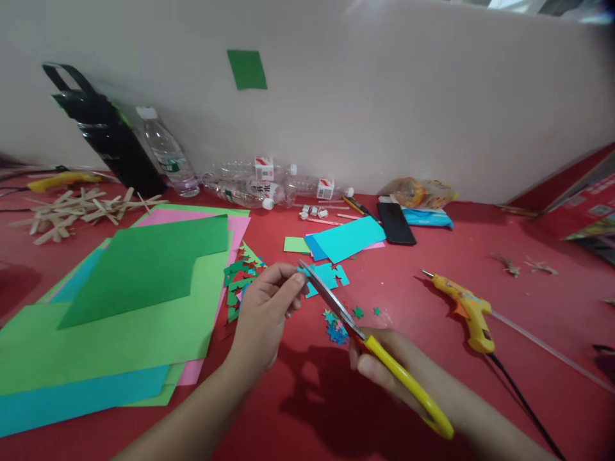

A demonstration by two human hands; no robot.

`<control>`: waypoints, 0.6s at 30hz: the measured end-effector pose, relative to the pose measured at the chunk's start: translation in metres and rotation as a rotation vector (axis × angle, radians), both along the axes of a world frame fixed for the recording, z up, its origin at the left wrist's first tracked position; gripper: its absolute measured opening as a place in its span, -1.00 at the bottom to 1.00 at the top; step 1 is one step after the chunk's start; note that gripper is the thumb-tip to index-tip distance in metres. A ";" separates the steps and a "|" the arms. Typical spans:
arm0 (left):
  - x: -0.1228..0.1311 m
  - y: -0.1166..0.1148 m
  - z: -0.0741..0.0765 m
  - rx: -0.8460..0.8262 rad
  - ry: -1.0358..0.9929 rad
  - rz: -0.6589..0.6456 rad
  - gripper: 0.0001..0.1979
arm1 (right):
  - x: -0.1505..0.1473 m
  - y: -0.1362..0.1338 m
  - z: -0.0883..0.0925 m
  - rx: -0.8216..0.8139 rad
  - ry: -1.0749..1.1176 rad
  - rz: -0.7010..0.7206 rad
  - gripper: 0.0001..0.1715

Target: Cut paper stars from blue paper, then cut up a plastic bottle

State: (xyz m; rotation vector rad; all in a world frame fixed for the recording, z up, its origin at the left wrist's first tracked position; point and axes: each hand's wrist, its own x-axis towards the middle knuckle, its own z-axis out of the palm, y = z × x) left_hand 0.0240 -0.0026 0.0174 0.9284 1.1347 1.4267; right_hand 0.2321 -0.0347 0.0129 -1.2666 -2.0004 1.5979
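My left hand [265, 307] pinches a small piece of teal paper [328, 276] between thumb and fingers, holding it just above the red table [432, 269]. My right hand [384, 368] grips yellow-handled scissors [375, 346], whose metal blades reach up to the pinched paper. Small cut-out star shapes [336, 326] in teal, blue and green lie on the table under the blades. A heap of green and teal paper scraps [239, 282] sits left of my left hand.
Large green, pink and blue paper sheets [120, 307] cover the left. A yellow glue gun [468, 310] lies at right. Plastic bottles [259, 186], a black phone [396, 223], wooden sticks [77, 211] and a black bag [103, 128] line the back.
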 end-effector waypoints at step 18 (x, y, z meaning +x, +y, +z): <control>-0.003 0.002 0.004 -0.026 0.021 0.002 -0.86 | 0.000 0.000 -0.008 -0.021 0.048 -0.034 -0.34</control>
